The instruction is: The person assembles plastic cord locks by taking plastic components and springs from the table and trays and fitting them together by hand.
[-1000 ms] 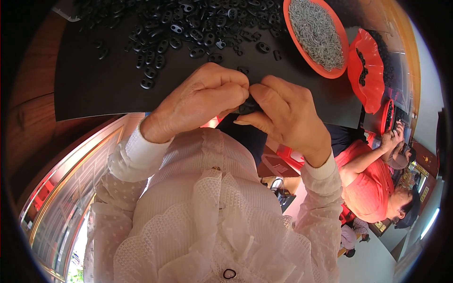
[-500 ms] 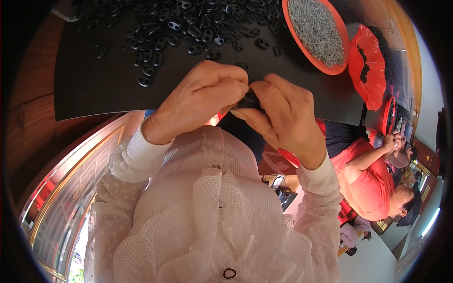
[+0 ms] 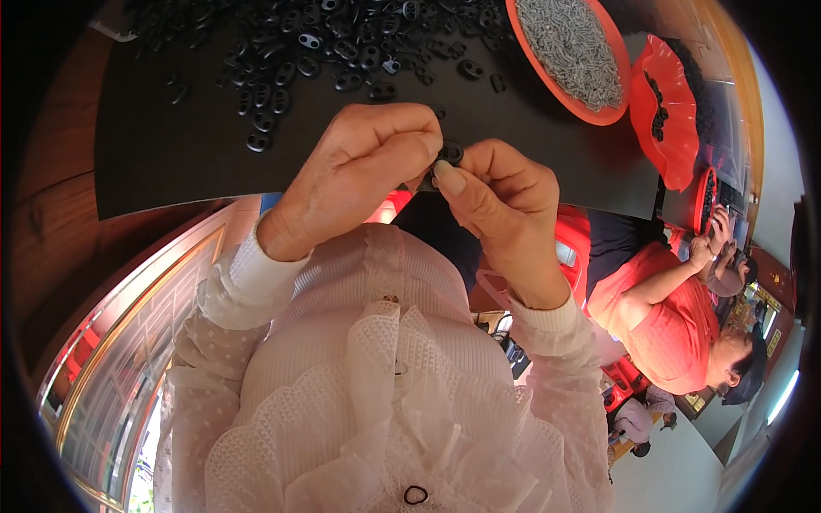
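Over the near edge of the black work surface, my right hand [image 3: 511,195] pinches a black plastic two-hole cord lock [image 3: 451,153] between thumb and fingers. My left hand [image 3: 363,161] is closed right beside it, its fingertips meeting the piece. What the left fingers grip, if anything, is hidden behind the knuckles. Beyond my hands lies a heap of similar black oval cord lock parts [image 3: 346,51], with a few strays [image 3: 258,142] toward the left. To the right of the heap stands an orange-red bowl [image 3: 622,94] full of small grey metal springs [image 3: 569,56].
A wavy-rimmed red dish [image 3: 676,154] with small black parts sits at the far right, near another red container [image 3: 705,201]. The black work surface [image 3: 171,184] ends close to my body. At right, a co-worker in a coral shirt [image 3: 663,321] works with both hands.
My right hand has turned and loosened slightly, so the cord lock's two-hole face now shows between my hands. The left hand has shifted slightly. The co-worker's hands have moved.
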Available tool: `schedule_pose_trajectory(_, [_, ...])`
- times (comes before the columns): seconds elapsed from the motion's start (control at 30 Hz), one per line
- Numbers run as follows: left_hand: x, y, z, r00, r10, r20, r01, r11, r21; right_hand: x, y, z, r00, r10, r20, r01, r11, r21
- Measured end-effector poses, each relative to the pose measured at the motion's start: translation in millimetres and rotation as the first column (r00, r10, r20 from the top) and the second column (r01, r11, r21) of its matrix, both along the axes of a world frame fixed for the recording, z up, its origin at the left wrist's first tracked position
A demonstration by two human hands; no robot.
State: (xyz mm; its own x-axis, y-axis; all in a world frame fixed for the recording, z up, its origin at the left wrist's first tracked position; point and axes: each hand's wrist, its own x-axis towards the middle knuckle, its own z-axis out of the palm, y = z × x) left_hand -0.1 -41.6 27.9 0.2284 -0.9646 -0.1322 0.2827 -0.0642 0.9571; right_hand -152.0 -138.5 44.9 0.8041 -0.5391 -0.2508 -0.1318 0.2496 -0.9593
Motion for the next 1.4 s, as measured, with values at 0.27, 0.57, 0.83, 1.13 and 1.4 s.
schedule_pose_trajectory(0.27, [-3.0,-2.3,-1.7,0.999,0.045,0.025,-0.044,0.998,-0.054,-3.0,6.0,-4.1,0.998,-0.046,0.037,0.045,0.999,0.027])
schedule_pose_trajectory(0.57, [-1.6,1.0,-1.8,0.998,0.040,0.037,-0.038,0.998,-0.052,-1.6,11.1,-8.5,0.993,-0.067,0.097,0.061,0.996,0.067])
schedule_pose_trajectory(0.83, [-0.3,-0.3,-2.3,0.998,0.006,0.065,-0.003,0.999,-0.040,-3.5,17.5,-13.0,0.985,-0.110,0.131,0.107,0.994,0.030])
schedule_pose_trajectory(1.13, [-2.4,-0.1,-0.5,0.998,0.031,0.048,-0.030,0.999,-0.024,-3.7,22.1,-16.0,0.975,-0.147,0.169,0.144,0.989,0.031])
schedule_pose_trajectory(1.4, [-1.2,-1.5,-3.3,0.998,-0.006,0.066,0.009,0.999,-0.046,-3.9,21.9,-15.9,0.988,-0.119,0.101,0.133,0.979,-0.155])
